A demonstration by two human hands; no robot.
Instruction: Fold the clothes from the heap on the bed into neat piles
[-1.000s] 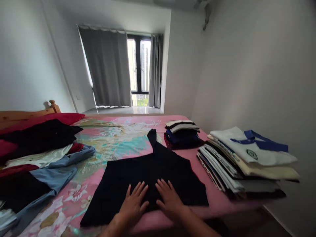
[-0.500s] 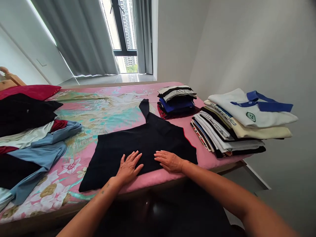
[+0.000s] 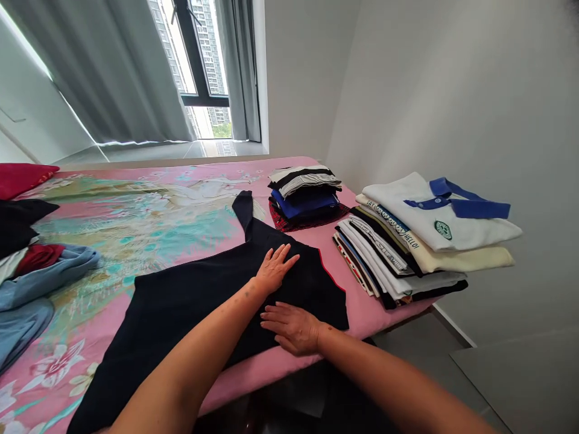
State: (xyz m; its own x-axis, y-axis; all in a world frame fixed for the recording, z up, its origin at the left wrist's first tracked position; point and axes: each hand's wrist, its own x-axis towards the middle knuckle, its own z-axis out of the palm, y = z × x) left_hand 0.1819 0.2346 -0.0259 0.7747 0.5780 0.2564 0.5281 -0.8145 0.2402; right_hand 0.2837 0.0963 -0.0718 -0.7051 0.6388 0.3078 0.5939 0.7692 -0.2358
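Note:
A black long-sleeved top (image 3: 194, 295) with red edging at its right end lies spread on the bed, one sleeve pointing to the far side. My left hand (image 3: 275, 268) rests on the upper part of the top, its fingers spread and nothing held. Nearer the bed's front edge, my right hand (image 3: 293, 328) lies flat on the fabric with its fingers stretched out to the left. My left forearm covers part of the garment.
Folded shirts form a tall stack (image 3: 407, 241) at the right, with a white, blue-collared polo shirt (image 3: 438, 211) on top. Behind the black top is a smaller folded pile (image 3: 307, 196). Loose clothes (image 3: 27, 283) lie at the left on the flowered bedsheet (image 3: 158, 235).
My left hand has slid away from me and to the right across the top. My right hand stays near the front edge. The whole view has shifted to the right.

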